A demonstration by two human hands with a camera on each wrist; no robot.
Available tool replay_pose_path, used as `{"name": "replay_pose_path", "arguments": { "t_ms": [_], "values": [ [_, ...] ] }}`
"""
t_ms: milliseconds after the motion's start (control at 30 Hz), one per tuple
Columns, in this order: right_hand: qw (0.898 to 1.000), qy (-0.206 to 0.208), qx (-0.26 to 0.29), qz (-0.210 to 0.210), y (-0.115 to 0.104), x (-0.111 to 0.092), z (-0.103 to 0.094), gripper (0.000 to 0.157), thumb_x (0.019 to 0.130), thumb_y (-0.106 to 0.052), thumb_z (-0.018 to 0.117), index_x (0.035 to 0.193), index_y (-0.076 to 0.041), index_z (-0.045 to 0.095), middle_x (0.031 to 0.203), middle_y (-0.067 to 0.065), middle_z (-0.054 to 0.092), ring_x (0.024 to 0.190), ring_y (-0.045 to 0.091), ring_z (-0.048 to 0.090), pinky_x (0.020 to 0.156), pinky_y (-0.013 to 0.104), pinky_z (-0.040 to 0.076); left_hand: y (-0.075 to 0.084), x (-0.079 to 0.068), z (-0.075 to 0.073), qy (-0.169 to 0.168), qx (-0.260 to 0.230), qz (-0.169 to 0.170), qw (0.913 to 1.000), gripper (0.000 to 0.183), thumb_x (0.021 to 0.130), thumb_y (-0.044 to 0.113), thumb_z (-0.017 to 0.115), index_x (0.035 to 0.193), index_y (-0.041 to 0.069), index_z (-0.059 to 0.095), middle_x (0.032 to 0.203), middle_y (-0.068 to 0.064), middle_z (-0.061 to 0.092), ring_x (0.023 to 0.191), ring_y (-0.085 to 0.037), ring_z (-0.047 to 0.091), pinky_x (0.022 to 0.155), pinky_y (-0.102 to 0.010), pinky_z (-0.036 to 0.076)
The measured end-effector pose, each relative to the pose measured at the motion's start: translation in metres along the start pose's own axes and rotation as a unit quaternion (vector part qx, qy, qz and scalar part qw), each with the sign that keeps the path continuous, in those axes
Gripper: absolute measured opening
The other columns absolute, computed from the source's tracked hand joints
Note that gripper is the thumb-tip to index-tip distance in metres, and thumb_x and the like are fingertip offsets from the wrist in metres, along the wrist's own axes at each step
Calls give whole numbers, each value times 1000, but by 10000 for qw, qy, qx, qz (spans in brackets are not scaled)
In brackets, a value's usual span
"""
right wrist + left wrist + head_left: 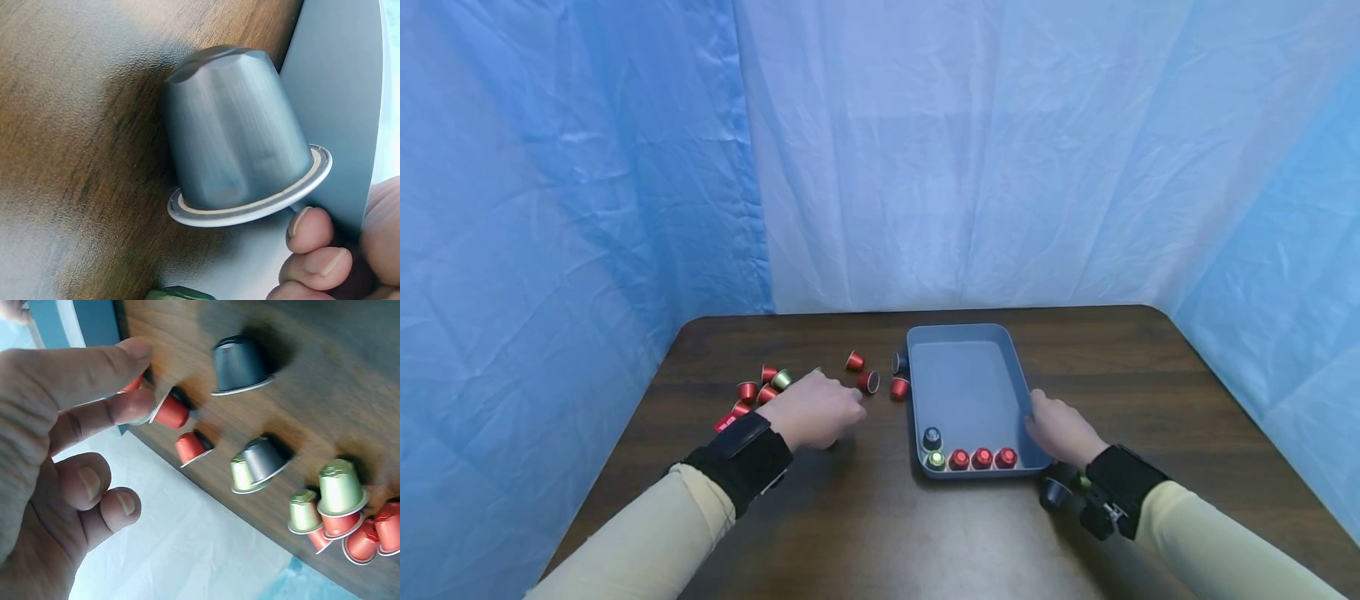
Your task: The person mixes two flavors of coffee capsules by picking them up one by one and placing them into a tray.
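Observation:
My left hand (816, 410) hovers over loose coffee capsules at the tray's left; its thumb and forefinger reach forward with a gap between them, holding nothing. In the left wrist view a dark capsule (239, 365) lies nearest the fingertips, with red capsules (172, 412) beyond. My right hand (1063, 427) grips the right wall of a blue-grey tray (966, 358), fingers outside and thumb at the rim. Along the tray's near edge stand red capsules (982, 458) and a green capsule (936, 461), with a dark blue capsule (932, 438) behind the green one.
Several red and green capsules (340, 487) cluster at the left of the brown table (850, 533). Just outside the tray, by my right wrist, lie a dark capsule (237, 131) and a green capsule (180, 294). Blue-white sheets (955, 167) hang around the table.

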State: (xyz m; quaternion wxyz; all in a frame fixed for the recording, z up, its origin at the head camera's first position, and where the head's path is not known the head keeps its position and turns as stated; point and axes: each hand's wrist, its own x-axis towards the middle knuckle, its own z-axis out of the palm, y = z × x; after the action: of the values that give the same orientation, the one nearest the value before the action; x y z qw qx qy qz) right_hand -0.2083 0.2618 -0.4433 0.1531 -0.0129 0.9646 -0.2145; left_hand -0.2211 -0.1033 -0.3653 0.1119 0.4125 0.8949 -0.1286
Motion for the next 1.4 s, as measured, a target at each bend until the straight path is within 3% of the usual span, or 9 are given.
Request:
{"name": "replay_pose_path", "arguments": {
  "t_ms": [133, 300, 567, 900, 1400],
  "values": [
    [10000, 21, 39, -32, 1, 0, 0, 38, 103, -10, 58, 129, 13, 45, 108, 27, 64, 82, 27, 69, 75, 44, 61, 0, -3, 5, -208, 98, 0, 9997, 27, 84, 22, 86, 110, 19, 78, 93, 2, 67, 73, -13, 61, 75, -29, 54],
    [10000, 28, 34, -58, 1, 0, 1, 37, 102, -11, 58, 128, 13, 45, 107, 26, 65, 81, 27, 69, 74, 44, 61, -1, -5, 16, -231, 542, 127, 9982, 24, 85, 21, 85, 107, 21, 77, 103, 0, 68, 76, -15, 64, 76, -29, 56],
    [9999, -35, 100, 28, 0, 0, 0, 36, 103, -11, 58, 128, 12, 45, 106, 26, 64, 79, 25, 67, 73, 42, 61, 0, -3, 28, -85, 920, 210, 9955, 18, 86, 25, 84, 103, 21, 78, 94, 2, 66, 70, -13, 63, 69, -26, 55],
    [9999, 45, 83, -45, 0, -1, -1, 36, 103, -11, 58, 128, 12, 46, 105, 25, 65, 76, 24, 66, 70, 41, 61, -1, 1, 34, -356, 1231, 158, 9916, 22, 83, 28, 86, 102, 21, 78, 93, 1, 67, 73, -13, 67, 72, -27, 57],
    [9999, 87, -6, -67, 0, -1, 0, 36, 103, -12, 58, 127, 12, 47, 104, 24, 65, 78, 25, 66, 72, 43, 61, -5, 2, 44, -347, 1551, -163, 9872, 27, 81, 30, 88, 104, 20, 78, 93, -2, 66, 77, -17, 67, 76, -31, 58]
  ]
}}
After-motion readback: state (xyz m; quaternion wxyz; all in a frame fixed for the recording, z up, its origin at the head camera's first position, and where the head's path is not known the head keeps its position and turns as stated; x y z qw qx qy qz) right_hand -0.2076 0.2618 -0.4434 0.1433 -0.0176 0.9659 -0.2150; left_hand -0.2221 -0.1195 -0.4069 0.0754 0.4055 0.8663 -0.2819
